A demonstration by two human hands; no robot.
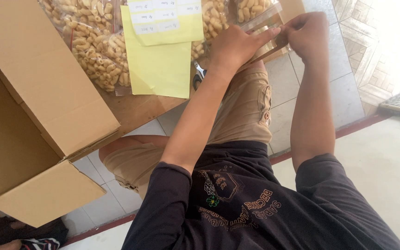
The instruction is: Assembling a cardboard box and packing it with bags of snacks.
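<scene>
Lap in tan shorts (pixel 241 111), seated, nearest the camera, over a tiled floor (pixel 315 88).

Left hand (pixel 234 46): reaches forward, fingers extended and pinching the near edge of a clear plastic bag (pixel 268 33).

Right hand (pixel 309 34): curled closed on the same bag at its far right end. Both hands are on it, about equally near.

Clear plastic bag: held between the two hands just above the table edge. Its long axis slants from lower left up to upper right. Whether anything is inside cannot be told.

Scissors (pixel 199 74): partly hidden behind the left wrist, on the low wooden table (pixel 135 109).

Yellow paper sheets (pixel 160 60): two overlapping, the upper one carrying small white labels.

Sealed clear pouches (pixel 98 51): several, each filled with pale curled snack pieces, left of the sheets and beyond the hands.

Cardboard box (pixel 33 92): far left, flaps open, interior bare where it shows.
</scene>
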